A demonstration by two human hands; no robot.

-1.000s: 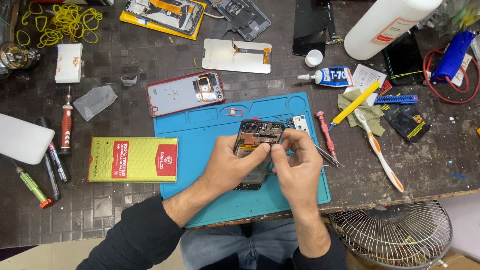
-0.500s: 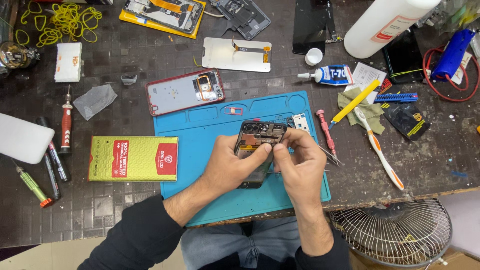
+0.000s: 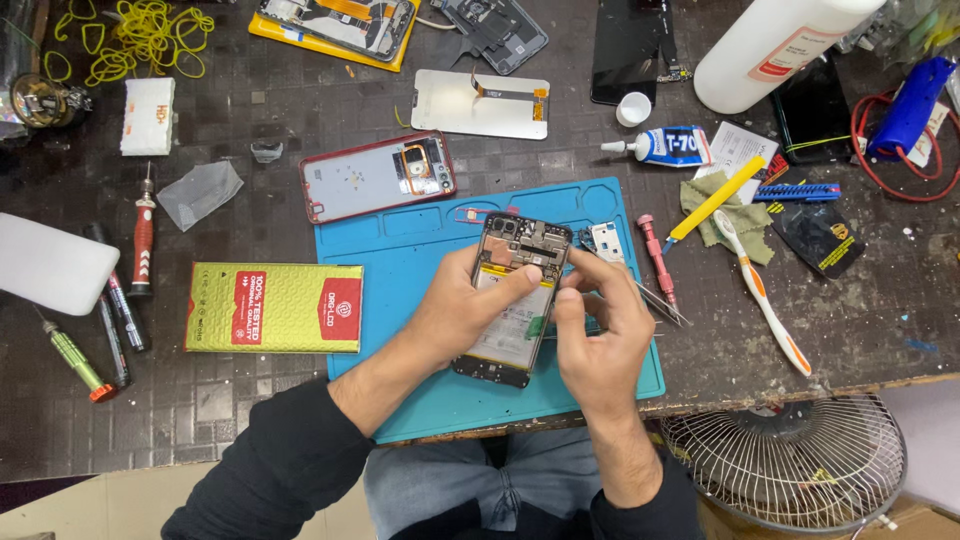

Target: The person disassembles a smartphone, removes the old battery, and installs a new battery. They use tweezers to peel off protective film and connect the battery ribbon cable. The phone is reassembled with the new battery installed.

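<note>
An opened phone (image 3: 512, 300) with its battery and boards exposed lies over the blue work mat (image 3: 400, 260). My left hand (image 3: 460, 310) grips the phone's left side, thumb across the battery. My right hand (image 3: 598, 335) is pinched at the phone's upper right edge and holds metal tweezers (image 3: 660, 302) that stick out to the right. A small metal shield piece (image 3: 606, 240) lies on the mat just above my right hand.
A red phone back cover (image 3: 375, 177), a white display panel (image 3: 480, 103), a yellow-green box (image 3: 275, 307), screwdrivers (image 3: 143, 235), a glue tube (image 3: 660, 146), a toothbrush (image 3: 760, 290), a white bottle (image 3: 780, 45) and a fan (image 3: 790, 460) below the table edge surround the mat.
My right hand's fingers have shifted slightly at the phone's upper right edge; the phone and left hand stay in place.
</note>
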